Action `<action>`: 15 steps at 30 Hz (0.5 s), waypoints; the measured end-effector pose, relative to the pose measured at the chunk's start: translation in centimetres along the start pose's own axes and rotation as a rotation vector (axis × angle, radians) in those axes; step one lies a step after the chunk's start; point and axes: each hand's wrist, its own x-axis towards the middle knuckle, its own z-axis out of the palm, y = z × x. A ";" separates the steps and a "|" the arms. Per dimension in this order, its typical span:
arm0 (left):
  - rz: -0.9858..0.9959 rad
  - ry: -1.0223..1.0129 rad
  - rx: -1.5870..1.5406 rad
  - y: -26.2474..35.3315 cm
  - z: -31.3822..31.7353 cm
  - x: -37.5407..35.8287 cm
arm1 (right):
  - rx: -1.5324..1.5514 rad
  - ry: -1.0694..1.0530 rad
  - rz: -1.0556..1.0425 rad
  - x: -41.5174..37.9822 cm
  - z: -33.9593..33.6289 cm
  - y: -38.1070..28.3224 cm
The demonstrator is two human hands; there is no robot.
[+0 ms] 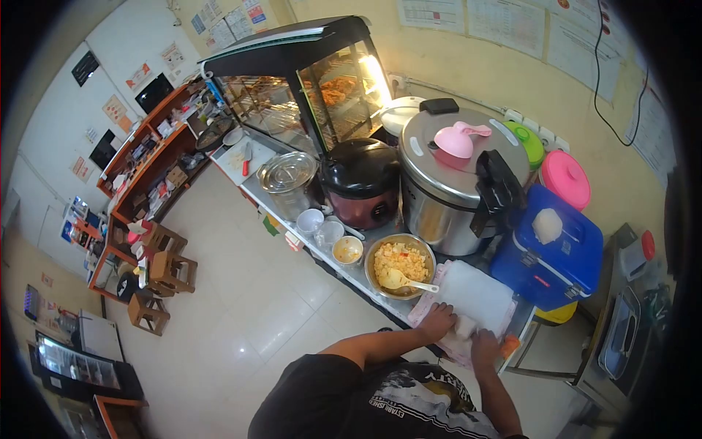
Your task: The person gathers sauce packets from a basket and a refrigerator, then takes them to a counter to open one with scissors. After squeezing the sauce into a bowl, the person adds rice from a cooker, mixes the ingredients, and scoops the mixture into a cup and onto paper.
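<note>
A small white bundle (464,327), which looks like wrapped paper, lies between my hands at the near edge of the counter. My left hand (439,322) grips its left side with the fingers bent. At its right side, my right hand (483,347) has its fingers closed on it. What is inside the bundle is hidden. Just beyond lies a stack of white wrapping sheets (479,291) on a pink-edged plastic. To the left of it stands a metal bowl (371,282) of yellowish rice (401,260), with a cream rice paddle (398,279) resting in it.
Small cups (347,249) line the counter's front edge. Behind stand a dark rice cooker (361,183), a large steel pot (439,212) with a pink scoop (455,143) on its lid, and a blue cooler box (548,234). A lit display case (322,91) stands farther back.
</note>
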 end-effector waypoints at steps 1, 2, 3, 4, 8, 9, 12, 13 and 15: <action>0.016 0.095 0.000 0.1 1.0 -0.8 | -0.027 0.070 -0.072 -0.7 1.4 0.6; 0.034 0.183 -0.006 0.4 1.3 -1.8 | 0.009 0.069 -0.094 -1.1 1.0 -0.2; 0.065 0.201 0.026 0.3 1.7 -2.6 | 0.043 0.069 -0.085 -1.6 0.8 -0.9; 0.094 0.216 0.046 0.4 1.2 -3.3 | 0.071 0.060 -0.072 -2.1 -0.5 -1.9; 0.104 0.069 0.047 0.9 0.4 -2.0 | 0.083 0.021 -0.141 -2.7 -3.4 -3.5; 0.040 -0.038 0.019 1.7 -1.3 -0.8 | 0.149 -0.028 -0.104 -2.3 -3.7 -3.4; -0.157 -0.266 -0.003 2.7 -3.2 2.8 | 0.245 -0.205 0.006 1.0 -2.5 -2.3; -0.228 -0.330 -0.001 2.8 -3.4 3.7 | 0.252 -0.223 0.055 1.8 -2.8 -2.4; -0.530 -0.595 -0.409 1.2 -3.9 7.1 | 0.265 -0.260 0.147 2.8 -3.2 -3.4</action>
